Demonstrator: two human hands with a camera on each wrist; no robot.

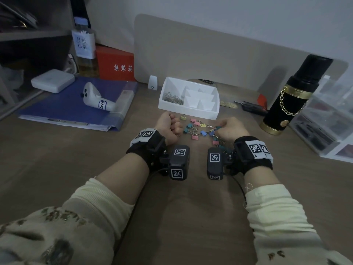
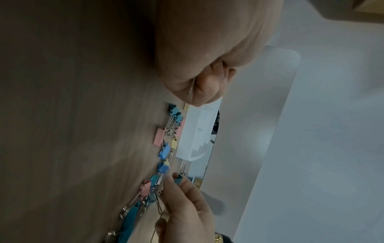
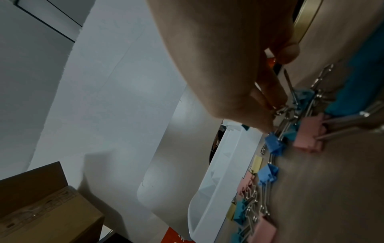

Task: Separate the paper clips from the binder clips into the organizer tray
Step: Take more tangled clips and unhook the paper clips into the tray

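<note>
Nearest, two forearms in pale sleeves reach forward over the brown desk (image 1: pixel 57 159), each wrist wrapped in a black strap carrying a camera block. The left hand (image 1: pixel 169 129) rests on the desk in a fist; the left wrist view shows a thin wire, seemingly a paper clip (image 2: pixel 191 89), pinched in the curled fingers (image 2: pixel 207 85). The right hand (image 1: pixel 230 130) has its fingers bent down into the scattered binder clips (image 1: pixel 198 128), and its fingertips pinch a teal binder clip (image 1: pixel 217 128) at the pile's right edge. The pile of pink, blue, teal and yellow clips lies between the two hands, just in front of the white organizer tray (image 1: pixel 191 110). The tray's large left compartment holds a heap of silver paper clips (image 1: pixel 172 98); the smaller compartments on its right look bare. Further left lies a blue binder (image 1: pixel 63 106) with a white controller (image 1: pixel 95 98) on it. To the right stands a black flask (image 1: pixel 294 96) with gold bands.
</note>
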